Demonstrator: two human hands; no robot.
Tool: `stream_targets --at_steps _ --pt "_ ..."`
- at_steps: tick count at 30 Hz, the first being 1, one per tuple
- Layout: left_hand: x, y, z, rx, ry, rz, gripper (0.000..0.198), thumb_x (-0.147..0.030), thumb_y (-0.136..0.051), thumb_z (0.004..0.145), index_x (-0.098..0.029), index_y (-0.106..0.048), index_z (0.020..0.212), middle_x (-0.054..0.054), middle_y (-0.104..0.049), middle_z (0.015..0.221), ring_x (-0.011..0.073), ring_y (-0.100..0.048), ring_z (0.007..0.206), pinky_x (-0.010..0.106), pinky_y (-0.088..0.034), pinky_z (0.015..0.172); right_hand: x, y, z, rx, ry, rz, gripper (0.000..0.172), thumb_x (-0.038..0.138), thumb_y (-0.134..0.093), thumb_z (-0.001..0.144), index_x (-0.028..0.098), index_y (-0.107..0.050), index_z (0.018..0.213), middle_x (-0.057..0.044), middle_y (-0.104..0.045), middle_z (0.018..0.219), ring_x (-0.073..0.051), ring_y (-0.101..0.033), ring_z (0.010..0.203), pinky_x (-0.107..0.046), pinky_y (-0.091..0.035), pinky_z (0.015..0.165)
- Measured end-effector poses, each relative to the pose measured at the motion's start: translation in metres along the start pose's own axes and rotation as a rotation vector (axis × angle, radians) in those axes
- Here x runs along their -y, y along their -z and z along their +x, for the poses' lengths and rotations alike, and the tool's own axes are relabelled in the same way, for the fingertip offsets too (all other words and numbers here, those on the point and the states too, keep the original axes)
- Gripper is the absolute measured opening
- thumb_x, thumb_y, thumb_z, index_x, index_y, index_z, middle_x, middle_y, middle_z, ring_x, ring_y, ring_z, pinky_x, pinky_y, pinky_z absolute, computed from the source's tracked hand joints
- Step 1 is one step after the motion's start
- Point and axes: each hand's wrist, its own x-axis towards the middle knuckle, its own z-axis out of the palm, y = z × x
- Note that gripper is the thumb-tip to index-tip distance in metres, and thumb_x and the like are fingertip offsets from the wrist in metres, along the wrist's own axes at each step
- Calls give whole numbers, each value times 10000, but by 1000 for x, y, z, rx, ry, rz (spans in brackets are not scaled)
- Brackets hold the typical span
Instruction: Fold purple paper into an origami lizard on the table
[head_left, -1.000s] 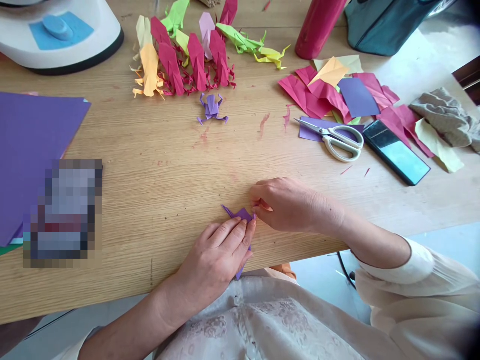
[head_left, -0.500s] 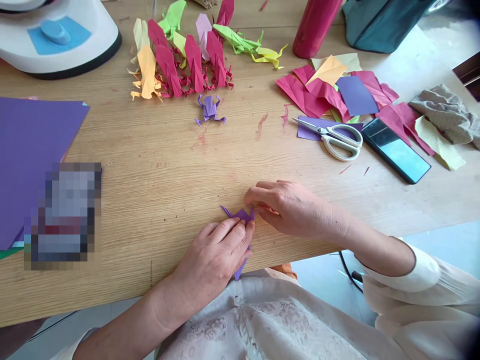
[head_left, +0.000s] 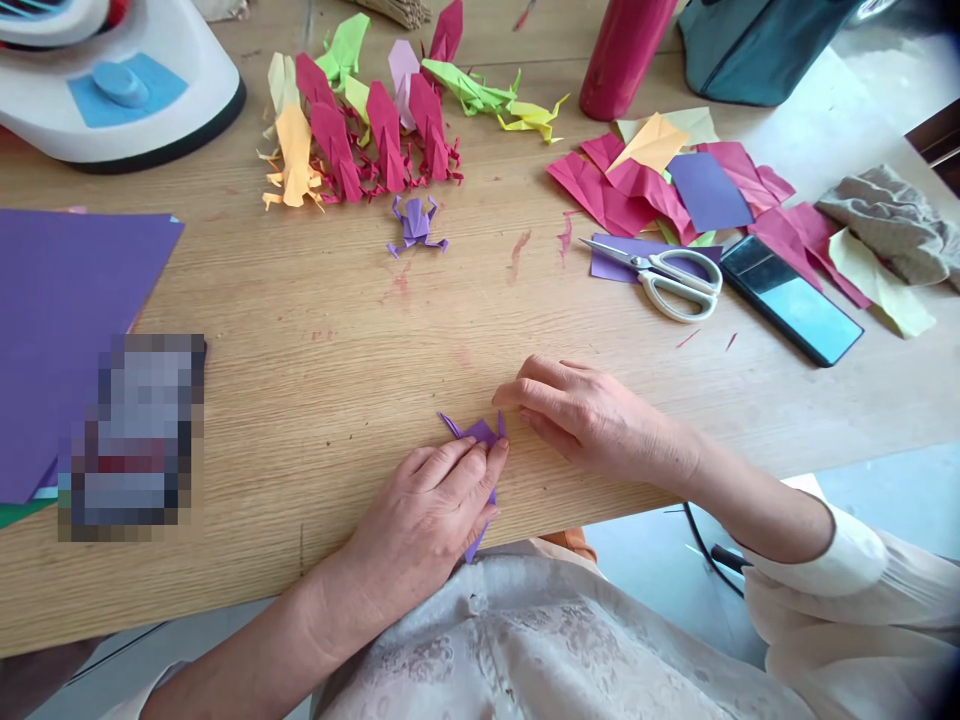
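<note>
A small purple folded paper piece (head_left: 480, 433) lies at the near edge of the wooden table (head_left: 315, 340), with one tip hanging over the edge. My left hand (head_left: 427, 510) lies flat on it, fingers together, pressing it down. My right hand (head_left: 585, 415) rests beside it on the right, fingers stretched out, fingertips touching the paper's upper right corner. A finished purple paper frog (head_left: 416, 225) sits farther back, in front of a row of red, orange, yellow and green paper frogs (head_left: 367, 130).
Purple paper sheets (head_left: 67, 320) lie at the left. White-handled scissors (head_left: 667, 275), a dark phone (head_left: 791, 300) and loose coloured paper scraps (head_left: 675, 180) lie at the right. A red bottle (head_left: 626, 50), a teal bag (head_left: 757, 40) and a white appliance (head_left: 112, 80) stand at the back.
My right hand has uncurled from a pinch at the paper's corner to stretched fingers lying near it. My left hand has stayed on the paper.
</note>
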Motion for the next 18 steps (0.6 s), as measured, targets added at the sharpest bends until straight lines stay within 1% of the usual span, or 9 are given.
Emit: stream_targets --at_steps 4,8,10,13,15,18 --pt "0 6 6 35 8 1 422 -237 -505 995 -69 -537 1380 128 -678 1194 260 -607 1066 405 -504 871 -6 -4 -1 -27 34 7 270 125 -415 995 189 -569 1206 -84 -595 1037 -177 -566 816 -297 -416 732" --pt "1 6 9 16 8 14 383 -221 -499 996 -74 -571 1342 110 -692 1115 251 -613 1014 398 -525 827 -4 -4 -1 -36 40 -8 271 144 -406 1007 182 -596 1195 -88 -598 1031 -178 -559 797 -306 -410 729" --pt "1 4 8 1 17 2 375 -212 -500 994 -77 -576 1335 105 -695 1091 249 -612 1011 400 -533 828 0 -4 -1 -42 -10 5 253 155 -412 1011 173 -613 1164 -89 -601 1022 -181 -563 807 -307 -408 730" --pt "-1 0 5 -47 39 -12 367 -201 -508 989 -87 -577 1330 112 -689 1114 255 -596 1058 407 -538 863 11 -8 1 -70 -167 54 197 189 -450 1013 159 -636 1068 -81 -612 981 -186 -577 832 -306 -405 738" --pt "-4 -4 3 -88 66 -9 365 -204 -520 985 -97 -574 1329 120 -675 1159 262 -581 1085 416 -540 883 19 -13 4 -92 -258 62 136 219 -523 987 163 -645 1010 -74 -623 968 -189 -587 849 -311 -395 753" --pt "-7 -7 0 -116 115 -14 362 -216 -546 975 -119 -565 1323 125 -646 1216 268 -571 1076 432 -548 899 28 -20 9 -102 -336 41 81 247 -628 928 173 -653 948 -64 -629 953 -197 -595 871 -312 -372 748"
